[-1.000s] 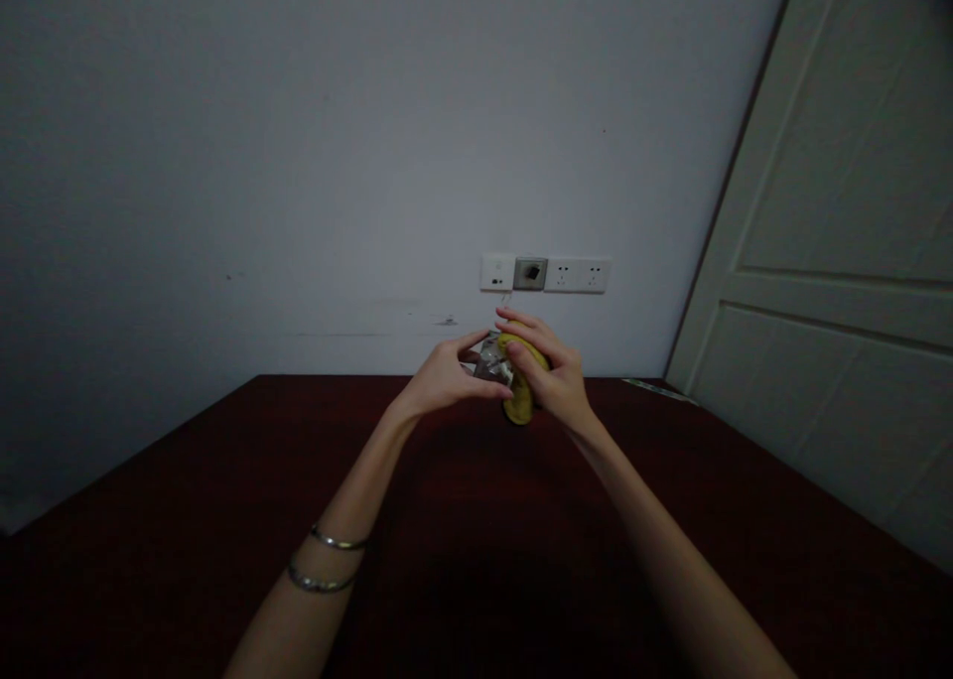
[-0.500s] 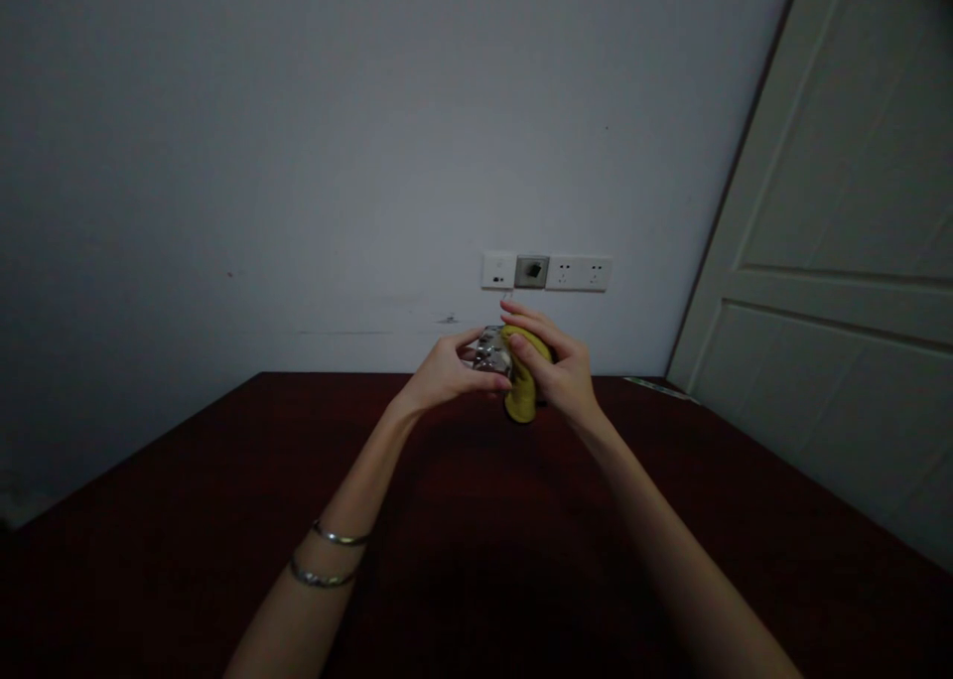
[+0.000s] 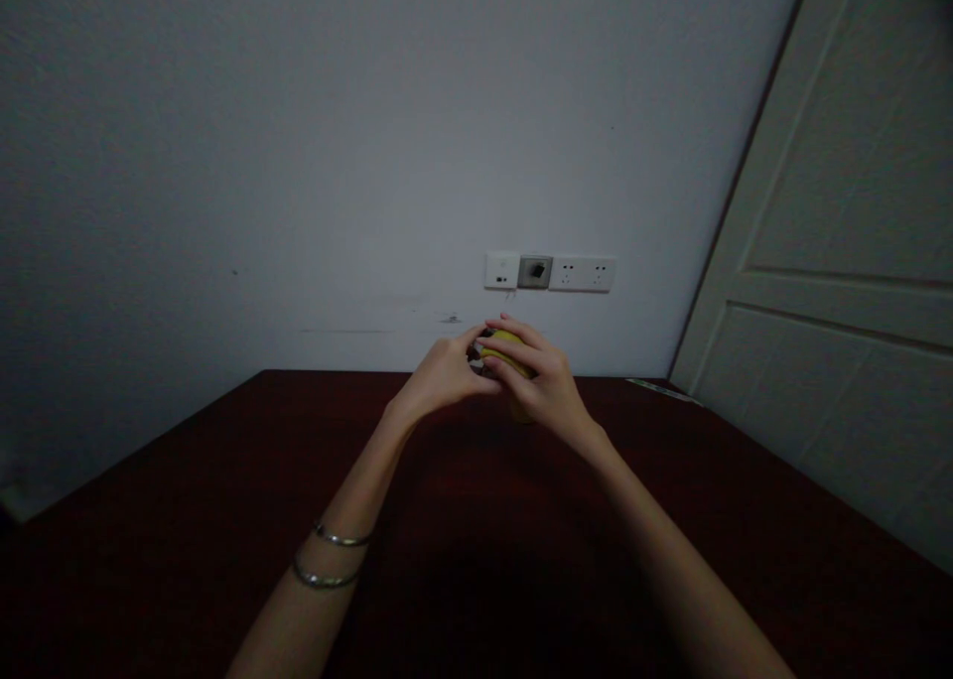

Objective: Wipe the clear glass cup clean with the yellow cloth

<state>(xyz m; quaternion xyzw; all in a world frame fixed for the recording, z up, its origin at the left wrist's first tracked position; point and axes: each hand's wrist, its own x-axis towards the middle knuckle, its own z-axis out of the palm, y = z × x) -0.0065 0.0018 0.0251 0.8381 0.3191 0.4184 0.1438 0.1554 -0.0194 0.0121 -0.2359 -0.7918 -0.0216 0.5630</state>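
Note:
Above the far part of the dark red table (image 3: pixel 245 441), my left hand (image 3: pixel 441 374) is closed around a small clear glass (image 3: pixel 475 352). Only a sliver of the glass shows between thumb and fingers; the rest is covered. My right hand (image 3: pixel 549 376) grips a yellow cloth (image 3: pixel 509 339) and presses it over the right side of the glass. Its fingers reach across the cloth toward my left fingertips. A dim fold of the cloth hangs below the right palm.
Behind the table rises a pale wall (image 3: pixel 357 163) with a row of switches and sockets (image 3: pixel 581 274). A panelled door (image 3: pixel 834 262) stands to the right. Something thin and flat (image 3: pixel 662 391) lies along the table's far right edge.
My right hand has moved left with the yellow cloth, wrapping further over the glass, so less of both shows. My left hand stays nearly in place on the glass.

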